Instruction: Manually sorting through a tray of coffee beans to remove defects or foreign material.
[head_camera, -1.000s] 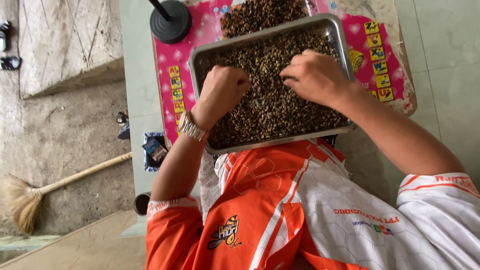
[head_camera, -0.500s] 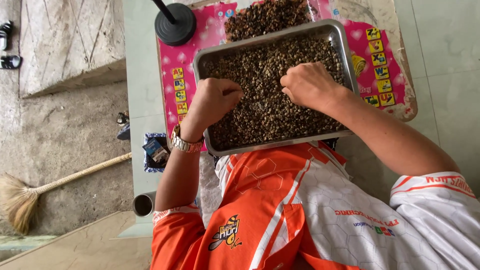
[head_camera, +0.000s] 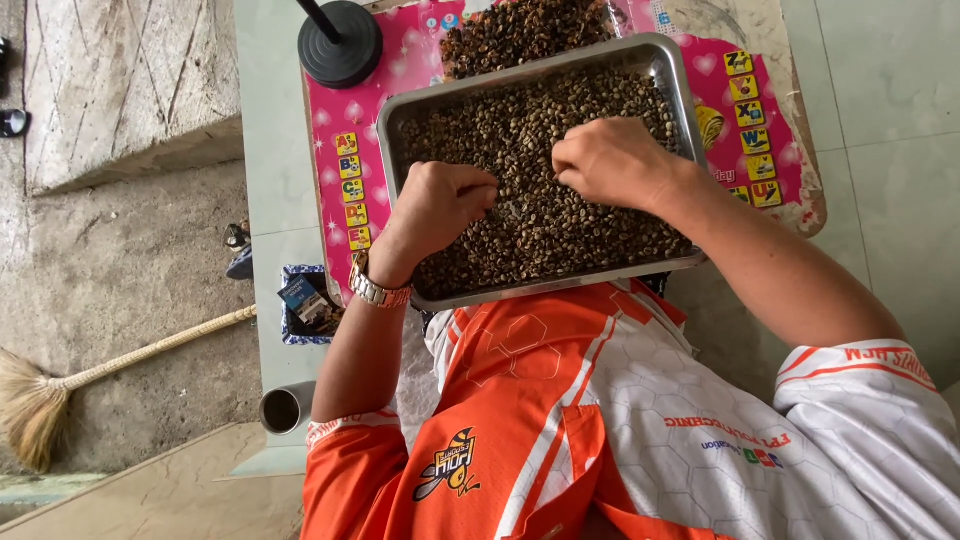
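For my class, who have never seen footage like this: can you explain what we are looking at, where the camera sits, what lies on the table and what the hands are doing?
There is no machine here, only a person working with two bare hands. The single camera is worn on that person's head and looks straight down, so you see an orange and white shirt at the bottom and the arms reaching away from it.

On a small pink table with letter pictures sits a metal tray filled with small brown beans. A darker heap of similar bits lies beyond the tray, beside a black round stand base.

The left hand, with a wristwatch, is curled loosely on the beans. The right hand rests on them too, fingers bent as if picking. Whether either pinches a bean cannot be seen.

A broom lies on the floor.
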